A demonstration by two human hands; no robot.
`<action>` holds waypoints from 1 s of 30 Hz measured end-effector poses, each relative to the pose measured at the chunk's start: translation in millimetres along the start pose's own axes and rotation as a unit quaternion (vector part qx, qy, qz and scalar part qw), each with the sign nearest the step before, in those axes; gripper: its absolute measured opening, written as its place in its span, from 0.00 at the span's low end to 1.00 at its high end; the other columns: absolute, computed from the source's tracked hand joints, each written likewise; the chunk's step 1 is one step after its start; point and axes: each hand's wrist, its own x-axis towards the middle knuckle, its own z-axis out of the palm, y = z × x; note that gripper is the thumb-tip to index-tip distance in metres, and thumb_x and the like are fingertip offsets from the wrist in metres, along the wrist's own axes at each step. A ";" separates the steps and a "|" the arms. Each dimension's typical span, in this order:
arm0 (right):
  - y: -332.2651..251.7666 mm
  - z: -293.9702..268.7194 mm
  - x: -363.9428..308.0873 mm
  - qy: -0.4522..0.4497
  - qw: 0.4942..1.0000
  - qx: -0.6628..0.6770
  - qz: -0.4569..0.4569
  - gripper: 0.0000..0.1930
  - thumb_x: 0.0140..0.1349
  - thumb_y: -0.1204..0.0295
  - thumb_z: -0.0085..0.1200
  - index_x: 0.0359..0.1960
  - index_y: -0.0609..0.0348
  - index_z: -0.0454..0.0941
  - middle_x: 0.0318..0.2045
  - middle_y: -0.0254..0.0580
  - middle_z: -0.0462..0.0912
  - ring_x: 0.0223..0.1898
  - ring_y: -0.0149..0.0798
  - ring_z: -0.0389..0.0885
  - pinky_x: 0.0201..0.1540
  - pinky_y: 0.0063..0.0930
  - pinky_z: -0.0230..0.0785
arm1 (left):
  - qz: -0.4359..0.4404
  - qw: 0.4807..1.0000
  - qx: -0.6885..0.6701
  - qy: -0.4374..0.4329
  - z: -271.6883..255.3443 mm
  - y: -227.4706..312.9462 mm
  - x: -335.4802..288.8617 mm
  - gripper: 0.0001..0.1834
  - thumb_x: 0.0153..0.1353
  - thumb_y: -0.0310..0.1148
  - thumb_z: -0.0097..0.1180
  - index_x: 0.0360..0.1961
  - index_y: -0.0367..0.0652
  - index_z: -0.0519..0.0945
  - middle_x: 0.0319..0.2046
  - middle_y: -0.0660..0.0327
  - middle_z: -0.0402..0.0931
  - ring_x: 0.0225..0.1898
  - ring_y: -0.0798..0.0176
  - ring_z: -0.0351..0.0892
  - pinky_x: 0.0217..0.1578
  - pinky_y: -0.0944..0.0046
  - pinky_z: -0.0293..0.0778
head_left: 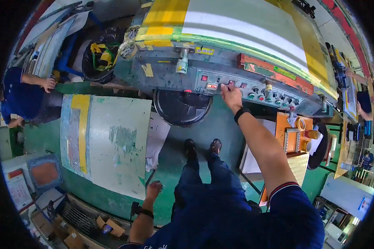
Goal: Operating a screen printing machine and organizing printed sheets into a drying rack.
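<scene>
My right hand (232, 96) reaches forward to the grey control panel (253, 83) on the front of a printing machine. Its fingers are drawn together against the panel, between a small lit red display (212, 86) and a red switch (243, 86); the exact part under the fingertips is hidden. Green and red knobs and buttons (278, 101) run along the panel to the right of that hand. Low at my left side hangs my left hand (153, 190), its fingers loosely curled and nothing visible in them. It is nearest to the corner of a pale, paint-stained board table (124, 145).
The machine's white bed (245, 31), edged with yellow tape, lies ahead. Beneath the panel stands a round black bin (183, 108). An orange tray table (283, 124) with tape rolls is on the right. A co-worker (25, 97) is at the left; another person's arms show far right.
</scene>
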 end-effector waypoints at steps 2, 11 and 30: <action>-6.5 0.6 -1.2 -0.018 1.000 0.003 -0.002 0.19 0.62 0.56 0.54 0.30 0.64 0.81 0.20 0.35 0.80 0.20 0.29 0.77 0.23 0.26 0.68 | -0.012 1.000 -0.020 0.013 -2.2 8.0 -1.0 0.20 0.58 0.32 0.52 0.51 0.35 0.75 0.32 0.57 0.81 0.28 0.66 0.80 0.28 0.70 0.73; -13.9 5.0 9.6 0.011 0.995 -0.098 -0.021 0.18 0.60 0.56 0.55 0.28 0.60 0.83 0.19 0.44 0.81 0.24 0.42 0.82 0.33 0.34 0.72 | 0.024 0.999 -0.045 0.016 -27.1 -10.0 10.7 0.20 0.57 0.31 0.53 0.50 0.33 0.75 0.31 0.58 0.80 0.29 0.67 0.79 0.28 0.70 0.73; -14.6 13.4 3.3 0.071 0.976 -0.187 -0.084 0.19 0.61 0.54 0.51 0.33 0.58 0.84 0.30 0.57 0.82 0.37 0.58 0.80 0.42 0.46 0.71 | -0.009 0.997 -0.078 0.011 -6.7 -20.9 -0.3 0.20 0.57 0.30 0.53 0.51 0.32 0.75 0.31 0.58 0.80 0.28 0.69 0.77 0.27 0.70 0.72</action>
